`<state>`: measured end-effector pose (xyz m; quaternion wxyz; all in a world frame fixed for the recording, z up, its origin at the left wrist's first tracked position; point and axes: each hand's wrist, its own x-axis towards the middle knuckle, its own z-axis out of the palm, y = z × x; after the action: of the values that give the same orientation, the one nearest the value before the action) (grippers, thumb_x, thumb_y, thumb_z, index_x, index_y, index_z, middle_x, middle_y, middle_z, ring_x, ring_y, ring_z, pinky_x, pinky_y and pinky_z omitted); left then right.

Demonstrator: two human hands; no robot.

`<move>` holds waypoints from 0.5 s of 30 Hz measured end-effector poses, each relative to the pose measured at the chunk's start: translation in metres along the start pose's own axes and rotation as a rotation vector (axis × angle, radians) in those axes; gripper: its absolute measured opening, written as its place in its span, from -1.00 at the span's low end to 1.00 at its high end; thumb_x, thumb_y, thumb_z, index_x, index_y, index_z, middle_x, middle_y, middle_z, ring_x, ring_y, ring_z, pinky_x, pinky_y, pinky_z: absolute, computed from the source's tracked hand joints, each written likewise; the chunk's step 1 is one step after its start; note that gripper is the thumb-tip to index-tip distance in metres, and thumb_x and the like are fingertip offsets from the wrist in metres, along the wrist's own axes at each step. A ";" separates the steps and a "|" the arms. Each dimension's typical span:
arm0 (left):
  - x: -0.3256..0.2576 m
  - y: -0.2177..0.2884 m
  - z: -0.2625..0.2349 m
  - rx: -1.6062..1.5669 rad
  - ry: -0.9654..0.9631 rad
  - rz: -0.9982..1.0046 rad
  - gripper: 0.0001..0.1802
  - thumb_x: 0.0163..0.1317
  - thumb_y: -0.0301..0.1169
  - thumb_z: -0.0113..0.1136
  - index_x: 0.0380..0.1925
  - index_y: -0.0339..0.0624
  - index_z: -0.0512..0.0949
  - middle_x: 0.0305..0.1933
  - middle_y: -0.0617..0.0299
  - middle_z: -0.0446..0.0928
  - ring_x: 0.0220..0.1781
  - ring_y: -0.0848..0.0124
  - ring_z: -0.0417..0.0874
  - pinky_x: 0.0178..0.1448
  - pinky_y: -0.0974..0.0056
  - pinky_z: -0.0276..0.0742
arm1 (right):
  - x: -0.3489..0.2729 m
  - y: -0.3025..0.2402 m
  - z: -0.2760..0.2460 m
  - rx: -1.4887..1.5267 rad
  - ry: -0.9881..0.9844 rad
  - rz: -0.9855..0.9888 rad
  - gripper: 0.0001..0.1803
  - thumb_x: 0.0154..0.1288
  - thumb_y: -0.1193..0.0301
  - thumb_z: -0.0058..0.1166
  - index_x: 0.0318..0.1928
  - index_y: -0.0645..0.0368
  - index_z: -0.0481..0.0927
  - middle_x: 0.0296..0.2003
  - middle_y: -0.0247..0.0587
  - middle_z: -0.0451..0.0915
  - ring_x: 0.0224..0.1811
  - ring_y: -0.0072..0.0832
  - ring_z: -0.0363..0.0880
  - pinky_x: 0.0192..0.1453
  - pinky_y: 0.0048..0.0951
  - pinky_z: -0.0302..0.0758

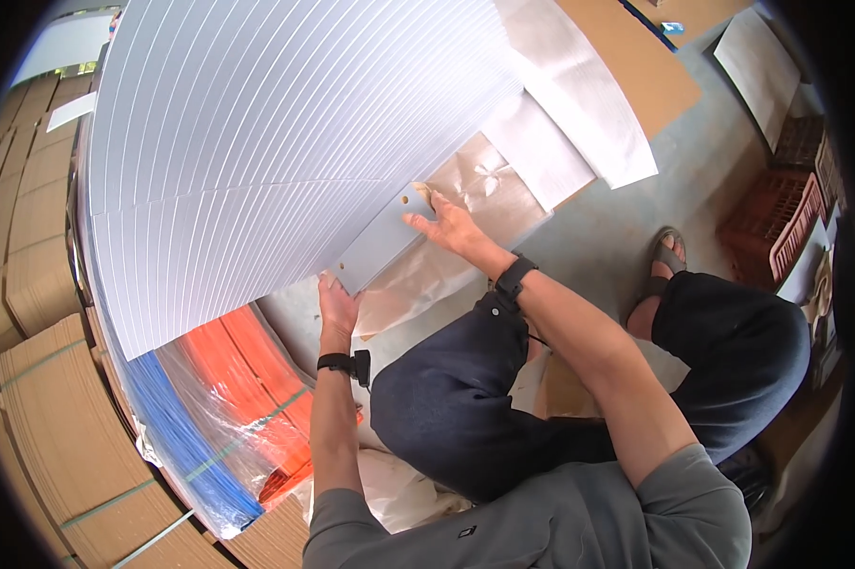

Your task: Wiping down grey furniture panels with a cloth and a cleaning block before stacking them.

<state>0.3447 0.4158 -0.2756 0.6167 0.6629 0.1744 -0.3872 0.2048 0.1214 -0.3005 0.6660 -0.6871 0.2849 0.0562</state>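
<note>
A long row of thin, light grey sheets stands packed edge to edge, their edges showing as many curved lines. At its near end a flat grey panel with small round holes faces me. My left hand is closed on the panel's lower left corner, fingertips at its edge. Around the upper right corner curls my right hand, with the thumb on the front face and some fingers hidden behind. Shiny translucent wrapping lies beneath and beside the panel.
Strapped brown cardboard stacks fill the left. Orange sheets and blue sheets under clear film stand beside my left forearm. Pale sheets lie on brown board. A red-brown crate sits at the right, near my sandalled foot.
</note>
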 end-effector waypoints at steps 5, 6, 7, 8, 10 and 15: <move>0.000 0.003 0.006 -0.017 0.018 0.027 -0.11 0.49 0.21 -0.37 0.55 -0.29 0.03 0.64 0.03 0.07 0.67 0.06 0.00 0.67 -0.17 -0.25 | 0.013 0.009 0.003 -0.018 -0.027 0.005 0.04 0.35 -0.12 0.13 0.47 0.52 0.12 0.45 0.35 0.22 0.53 0.05 0.20 0.58 -0.21 0.17; 0.001 0.007 0.001 -0.011 0.015 0.028 -0.12 0.49 0.21 -0.37 0.56 -0.24 0.02 0.64 0.07 0.07 0.67 0.07 -0.01 0.66 -0.22 -0.27 | 0.014 0.003 0.004 -0.019 -0.031 -0.007 0.04 0.35 -0.12 0.13 0.47 0.52 0.12 0.45 0.35 0.22 0.53 0.05 0.20 0.58 -0.21 0.17; 0.001 0.013 -0.004 -0.006 0.013 0.031 -0.14 0.50 0.21 -0.36 0.57 -0.18 0.01 0.65 0.11 0.06 0.68 0.08 -0.02 0.65 -0.26 -0.29 | 0.015 -0.005 0.006 -0.020 -0.030 -0.015 0.00 0.34 -0.08 0.17 0.46 0.48 0.17 0.43 0.33 0.26 0.51 0.05 0.23 0.56 -0.22 0.20; -0.002 0.017 -0.010 -0.014 0.018 0.048 -0.14 0.50 0.21 -0.36 0.57 -0.18 0.01 0.65 0.11 0.06 0.68 0.08 -0.02 0.65 -0.26 -0.29 | 0.015 -0.015 0.009 -0.022 -0.030 -0.026 -0.05 0.33 -0.04 0.21 0.45 0.43 0.22 0.41 0.32 0.30 0.49 0.05 0.25 0.55 -0.22 0.23; -0.008 0.013 0.007 0.036 0.031 0.103 -0.19 0.51 0.21 -0.36 0.59 0.00 0.01 0.66 0.20 0.05 0.68 0.09 -0.03 0.61 -0.36 -0.28 | 0.014 0.000 0.006 0.017 -0.064 -0.154 -0.09 0.31 -0.01 0.25 0.43 0.39 0.28 0.37 0.30 0.35 0.47 0.04 0.29 0.53 -0.22 0.26; 0.017 -0.013 0.019 0.007 -0.044 0.104 -0.30 0.47 0.11 -0.18 0.48 0.01 0.22 0.56 0.15 0.24 0.55 0.09 0.27 0.53 -0.34 0.09 | 0.022 0.046 -0.001 0.098 0.005 -0.286 0.04 0.19 -0.10 0.37 0.45 0.36 0.26 0.39 0.22 0.36 0.50 -0.02 0.27 0.57 -0.19 0.18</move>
<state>0.3408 0.3963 -0.2953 0.6375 0.6644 0.1245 -0.3697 0.2016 0.1156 -0.3509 0.6994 -0.6873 0.1880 -0.0548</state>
